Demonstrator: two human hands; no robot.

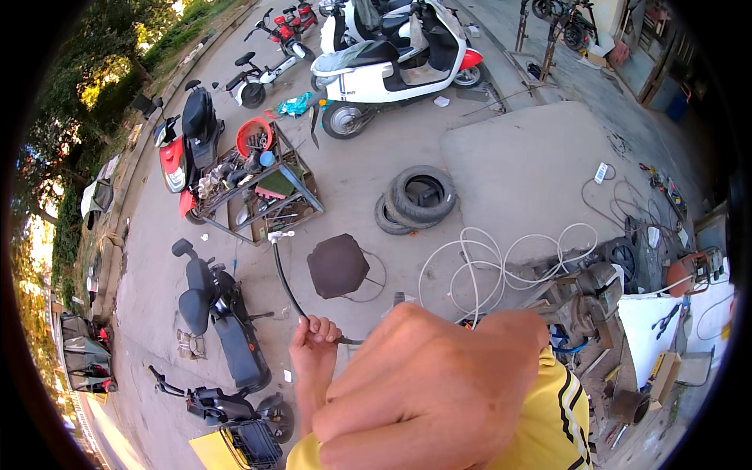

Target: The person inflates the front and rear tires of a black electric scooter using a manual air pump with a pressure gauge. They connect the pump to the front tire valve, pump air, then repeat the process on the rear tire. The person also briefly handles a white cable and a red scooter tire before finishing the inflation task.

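In the lower middle, my left hand is closed around a thin black hose. A pale metal fitting tops the hose's upper end. The hose's other end passes behind my right hand, which looms large close to the camera. Its back and knuckles show, but the fingertips are hidden, so its grip cannot be made out. Past the left hand stands a stool with a dark brown seat. Loops of pale hose lie on the ground to its right.
A metal cart full of tools and parts stands ahead left. Stacked tyres lie ahead. White scooters are parked beyond, and a black electric bike is at left. A cluttered workbench is at right.
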